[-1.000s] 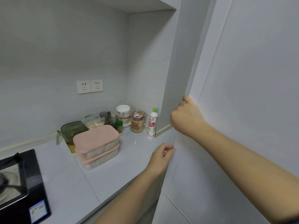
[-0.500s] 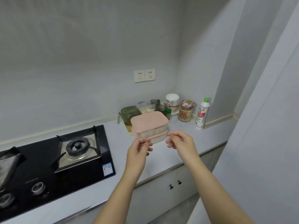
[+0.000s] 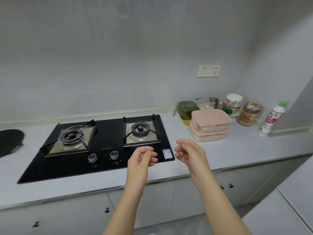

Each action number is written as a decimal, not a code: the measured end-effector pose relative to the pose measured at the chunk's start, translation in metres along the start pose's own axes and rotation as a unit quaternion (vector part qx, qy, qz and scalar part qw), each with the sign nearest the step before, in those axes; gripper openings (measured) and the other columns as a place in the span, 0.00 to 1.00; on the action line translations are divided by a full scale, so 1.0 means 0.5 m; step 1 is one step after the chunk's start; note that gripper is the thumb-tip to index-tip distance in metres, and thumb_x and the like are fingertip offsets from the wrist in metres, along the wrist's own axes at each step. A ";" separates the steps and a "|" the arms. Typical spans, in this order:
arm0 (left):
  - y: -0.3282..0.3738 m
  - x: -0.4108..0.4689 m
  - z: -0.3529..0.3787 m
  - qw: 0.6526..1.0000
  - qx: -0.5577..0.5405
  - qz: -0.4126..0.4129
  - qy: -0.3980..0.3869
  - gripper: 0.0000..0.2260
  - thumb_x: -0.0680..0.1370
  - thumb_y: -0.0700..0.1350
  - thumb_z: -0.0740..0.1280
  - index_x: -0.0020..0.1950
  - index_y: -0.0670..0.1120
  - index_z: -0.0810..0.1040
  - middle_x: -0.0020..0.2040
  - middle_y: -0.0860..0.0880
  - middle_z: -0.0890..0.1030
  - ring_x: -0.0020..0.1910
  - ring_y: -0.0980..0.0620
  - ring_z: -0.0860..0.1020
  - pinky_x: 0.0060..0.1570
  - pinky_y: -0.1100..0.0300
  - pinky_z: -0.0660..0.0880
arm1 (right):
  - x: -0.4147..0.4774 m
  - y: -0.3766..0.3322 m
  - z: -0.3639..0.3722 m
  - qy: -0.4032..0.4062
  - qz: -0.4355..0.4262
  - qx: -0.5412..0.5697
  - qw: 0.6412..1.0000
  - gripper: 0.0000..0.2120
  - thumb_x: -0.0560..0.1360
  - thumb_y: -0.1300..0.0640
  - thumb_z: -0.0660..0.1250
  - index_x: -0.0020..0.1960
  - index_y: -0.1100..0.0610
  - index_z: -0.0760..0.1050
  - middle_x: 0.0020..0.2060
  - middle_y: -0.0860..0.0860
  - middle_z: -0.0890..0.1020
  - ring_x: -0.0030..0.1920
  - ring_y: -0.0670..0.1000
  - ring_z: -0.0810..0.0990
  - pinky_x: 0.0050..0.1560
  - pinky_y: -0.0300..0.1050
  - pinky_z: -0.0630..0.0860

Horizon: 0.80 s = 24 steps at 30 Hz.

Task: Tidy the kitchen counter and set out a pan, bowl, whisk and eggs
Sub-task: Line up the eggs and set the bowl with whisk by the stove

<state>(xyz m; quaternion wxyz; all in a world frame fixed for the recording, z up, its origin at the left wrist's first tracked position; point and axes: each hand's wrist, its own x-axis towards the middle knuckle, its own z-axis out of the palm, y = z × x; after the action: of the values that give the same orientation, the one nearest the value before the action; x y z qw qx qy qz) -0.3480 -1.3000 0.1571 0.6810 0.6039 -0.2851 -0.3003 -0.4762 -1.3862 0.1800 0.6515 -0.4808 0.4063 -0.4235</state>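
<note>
My left hand (image 3: 141,157) and my right hand (image 3: 188,153) hover side by side over the front of the grey counter (image 3: 220,156), fingers loosely curled, holding nothing. They are just right of the black gas hob (image 3: 101,146). Stacked white bowls (image 3: 233,100) with a spoon in them stand at the back right corner. Two pink-lidded boxes (image 3: 210,124) are stacked right of the hob. No pan, whisk or eggs are in view.
A green glass container (image 3: 186,109), a printed jar (image 3: 249,114) and a green-capped white bottle (image 3: 272,118) crowd the right corner. A black object (image 3: 10,141) lies at the far left. Cabinet doors with knobs (image 3: 227,186) run below. A white fridge (image 3: 288,209) stands at the right.
The view has swung left from the fridge door to the hob. My hands have left the door and come together over the counter front.
</note>
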 end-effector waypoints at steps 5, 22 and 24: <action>0.016 -0.038 -0.250 0.998 0.002 -0.010 0.066 0.07 0.80 0.37 0.61 0.49 0.42 0.79 0.39 0.48 0.82 0.37 0.54 0.80 0.45 0.54 0.77 | -0.090 0.070 0.225 -0.067 0.029 0.001 0.997 0.10 0.78 0.66 0.59 0.47 0.60 0.80 0.33 0.54 0.81 0.33 0.50 0.78 0.44 0.45 0.78; 0.054 -0.033 -0.732 0.967 -0.018 -0.005 0.252 0.07 0.80 0.38 0.62 0.47 0.44 0.79 0.37 0.50 0.82 0.36 0.55 0.80 0.42 0.58 0.77 | -0.188 0.229 0.693 -0.204 0.097 -0.038 0.973 0.10 0.77 0.66 0.60 0.49 0.62 0.81 0.35 0.55 0.81 0.34 0.50 0.78 0.41 0.44 0.77; 0.047 -0.010 -0.782 0.962 -0.017 -0.009 0.273 0.06 0.80 0.38 0.62 0.47 0.44 0.79 0.37 0.49 0.82 0.36 0.55 0.80 0.41 0.59 0.77 | -0.171 0.255 0.754 -0.223 0.105 -0.042 0.968 0.10 0.77 0.66 0.60 0.49 0.62 0.80 0.35 0.55 0.82 0.34 0.50 0.78 0.42 0.44 0.78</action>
<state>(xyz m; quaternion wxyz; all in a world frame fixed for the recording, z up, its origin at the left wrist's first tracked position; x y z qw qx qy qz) -0.0562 -1.0397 0.1382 0.7405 0.6538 -0.0778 -0.1350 -0.1292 -1.1767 0.1451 0.7457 -0.5448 0.3159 -0.2175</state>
